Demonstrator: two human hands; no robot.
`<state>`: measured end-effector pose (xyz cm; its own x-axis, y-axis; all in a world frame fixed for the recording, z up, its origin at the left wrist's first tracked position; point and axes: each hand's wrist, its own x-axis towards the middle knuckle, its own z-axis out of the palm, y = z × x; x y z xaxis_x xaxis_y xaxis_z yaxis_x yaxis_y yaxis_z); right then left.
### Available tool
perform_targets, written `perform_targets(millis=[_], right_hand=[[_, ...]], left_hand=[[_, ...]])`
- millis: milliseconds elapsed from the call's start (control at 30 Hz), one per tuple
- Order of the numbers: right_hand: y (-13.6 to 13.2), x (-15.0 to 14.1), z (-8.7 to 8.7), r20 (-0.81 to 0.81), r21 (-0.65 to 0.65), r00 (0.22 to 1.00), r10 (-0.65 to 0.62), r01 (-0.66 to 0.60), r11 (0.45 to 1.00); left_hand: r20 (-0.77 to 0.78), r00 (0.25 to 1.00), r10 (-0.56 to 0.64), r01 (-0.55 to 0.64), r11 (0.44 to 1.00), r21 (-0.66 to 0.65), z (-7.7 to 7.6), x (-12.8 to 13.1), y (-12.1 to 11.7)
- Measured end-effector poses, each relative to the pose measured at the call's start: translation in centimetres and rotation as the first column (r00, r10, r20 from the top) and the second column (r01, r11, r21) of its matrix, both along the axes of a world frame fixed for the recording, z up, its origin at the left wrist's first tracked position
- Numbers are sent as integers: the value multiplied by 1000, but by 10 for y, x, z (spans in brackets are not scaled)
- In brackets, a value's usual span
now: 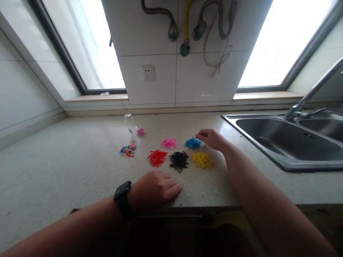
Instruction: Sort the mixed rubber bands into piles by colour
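Small rubber bands lie on the counter in heaps sorted by colour: pink (169,143), blue (192,143), red (157,157), black (179,160) and yellow (203,160). To their left is a smaller mixed-colour heap (128,150). My right hand (210,138) is at the right edge of the blue heap, fingertips pinched together; whatever is between them is too small to make out. Below the red and black heaps, my left hand (157,190) rests on the counter with its fingers curled in, apart from the bands. A dark watch (123,194) is on my left wrist.
Behind the mixed heap are a clear container (130,125) and a pink piece (140,132), perhaps its lid. A steel sink (268,134) with a tap (297,109) is set into the counter (66,167) at right. A socket (148,73) and hoses are on the wall.
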<state>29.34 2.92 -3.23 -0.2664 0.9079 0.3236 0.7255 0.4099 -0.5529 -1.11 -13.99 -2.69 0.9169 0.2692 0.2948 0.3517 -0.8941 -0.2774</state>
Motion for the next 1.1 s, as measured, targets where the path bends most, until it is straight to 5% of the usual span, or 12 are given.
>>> perform_targets(millis=[533,800,933,1100], right_hand=[[4,-4,-2,-82,35,996,-23,26,999],[11,0,-6,-75,35,997,-22,24,999],[10,-2,-5,-72,28,997,-21,23,999],[10,-2,-6,-61,26,998,-23,25,999]], left_hand=[[138,989,-61,62,998,-7,13,-16,12],[293,889,353,-315,934,-170,31,-92,70],[381,717,584,-532,812,-241,22,-138,97],[383,564,731,-613,682,-400,-3,-175,122]])
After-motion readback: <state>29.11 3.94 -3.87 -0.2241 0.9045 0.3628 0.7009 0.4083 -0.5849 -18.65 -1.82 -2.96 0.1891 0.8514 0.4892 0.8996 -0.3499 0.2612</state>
